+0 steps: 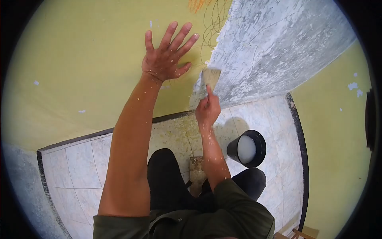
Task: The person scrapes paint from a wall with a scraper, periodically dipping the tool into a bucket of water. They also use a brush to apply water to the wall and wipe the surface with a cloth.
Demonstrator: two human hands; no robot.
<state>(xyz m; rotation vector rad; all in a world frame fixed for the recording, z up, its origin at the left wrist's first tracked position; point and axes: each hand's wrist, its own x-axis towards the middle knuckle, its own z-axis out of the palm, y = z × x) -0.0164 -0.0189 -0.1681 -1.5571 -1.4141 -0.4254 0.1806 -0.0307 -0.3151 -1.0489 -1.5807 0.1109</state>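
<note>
My left hand (165, 59) lies with fingers spread against the yellow-green wall (95, 59), specked with small paint flakes. To its right and lower, my right hand (208, 109) grips a scraper (211, 77), index finger stretched along it. The scraper's wide blade rests at the border between the yellow paint and the stripped grey-white wall patch (270, 47). Its handle is hidden in my fist. Ragged paint edges run up that border, beside pencil scribbles (213, 26) on the paint.
A black bucket (263, 149) holding cloudy whitish liquid stands on the tiled floor (75, 167), right of my knees. Yellow paint crumbs (175, 133) litter the floor by the wall. A stained board-like piece (197, 175) lies between my legs. Wooden legs (298, 234) show at the bottom right.
</note>
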